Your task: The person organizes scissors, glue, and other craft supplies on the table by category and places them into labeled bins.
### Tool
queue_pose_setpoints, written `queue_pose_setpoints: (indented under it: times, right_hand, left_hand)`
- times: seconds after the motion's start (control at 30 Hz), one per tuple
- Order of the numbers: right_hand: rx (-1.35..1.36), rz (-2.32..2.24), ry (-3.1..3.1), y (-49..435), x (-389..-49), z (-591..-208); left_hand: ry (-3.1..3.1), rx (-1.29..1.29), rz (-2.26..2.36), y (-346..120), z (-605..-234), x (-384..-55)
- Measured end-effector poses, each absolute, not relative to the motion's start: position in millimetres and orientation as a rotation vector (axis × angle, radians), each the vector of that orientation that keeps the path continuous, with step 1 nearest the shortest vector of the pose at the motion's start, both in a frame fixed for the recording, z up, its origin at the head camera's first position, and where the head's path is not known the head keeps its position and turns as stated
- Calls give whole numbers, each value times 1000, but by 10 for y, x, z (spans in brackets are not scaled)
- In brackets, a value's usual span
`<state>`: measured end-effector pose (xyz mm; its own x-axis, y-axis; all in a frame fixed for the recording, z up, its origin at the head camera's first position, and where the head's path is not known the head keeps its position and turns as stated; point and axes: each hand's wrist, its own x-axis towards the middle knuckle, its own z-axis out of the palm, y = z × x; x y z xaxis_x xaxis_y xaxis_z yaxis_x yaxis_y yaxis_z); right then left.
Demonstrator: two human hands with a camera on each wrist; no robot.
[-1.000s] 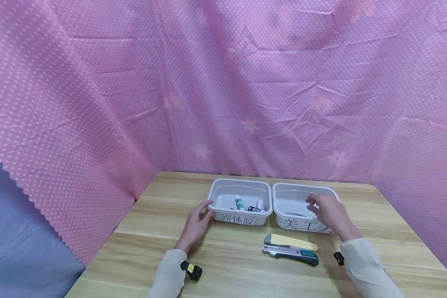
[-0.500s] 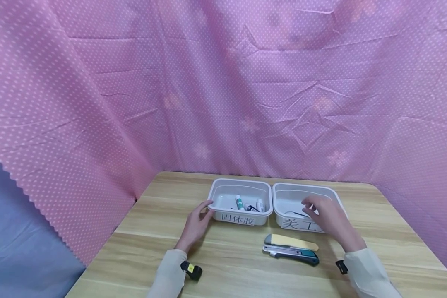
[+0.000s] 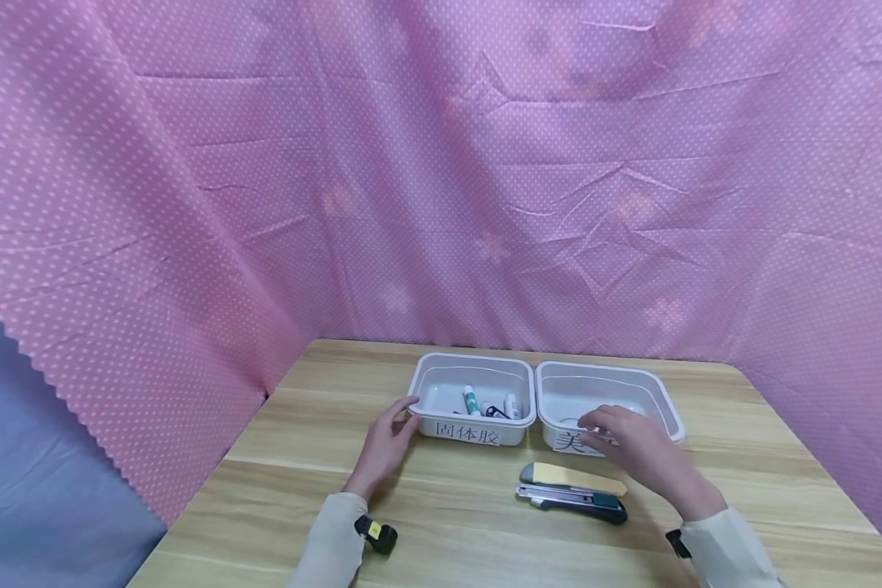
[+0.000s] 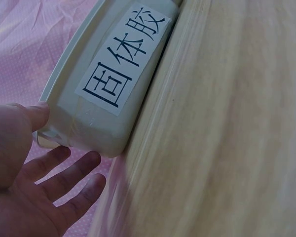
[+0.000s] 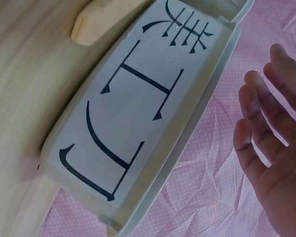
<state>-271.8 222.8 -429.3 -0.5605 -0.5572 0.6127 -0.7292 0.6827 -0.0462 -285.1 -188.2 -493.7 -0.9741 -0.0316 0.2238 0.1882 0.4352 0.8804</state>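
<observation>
My left hand (image 3: 385, 445) touches the front left corner of a white plastic bin (image 3: 514, 437), its thumb at the rim and its other fingers spread loosely beside the end wall. Inside lie a green-and-white glue stick (image 3: 471, 400) and a white stick (image 3: 512, 406). Over the front rim of a second white bin (image 3: 603, 371) hovers my right hand (image 3: 635, 445), fingers loosely bent with nothing between them. Part of that bin's label is hidden by it in the head view. Two utility knives lie in front, one yellow (image 3: 576, 478), one silver and dark (image 3: 573, 501).
Printed paper labels (image 4: 123, 59) mark the bins' front walls. Both bins stand side by side near the back of the wooden table (image 3: 441, 539). A pink dotted cloth (image 3: 441, 204) hangs behind and along the sides. Inside the left bin is also a small black-and-white item (image 3: 495, 412).
My right hand has moved left and toward me, from over the right bin's inside to its front rim. The left hand stays at its bin's corner; the knives have not moved.
</observation>
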Motion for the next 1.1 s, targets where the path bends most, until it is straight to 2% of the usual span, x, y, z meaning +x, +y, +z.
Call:
queue_pose_setpoints:
  times: [0.5,1.1]
  right_hand:
    - [997,348,-2506,2205,-2537,-4482]
    - [1170,399,-2646,2225,-2511,-4614]
  left_hand:
    - [-2490,-129,-1566,-1870,-4922,-2850]
    - [-2477,-123,-1560,-1882,-4947,-2855]
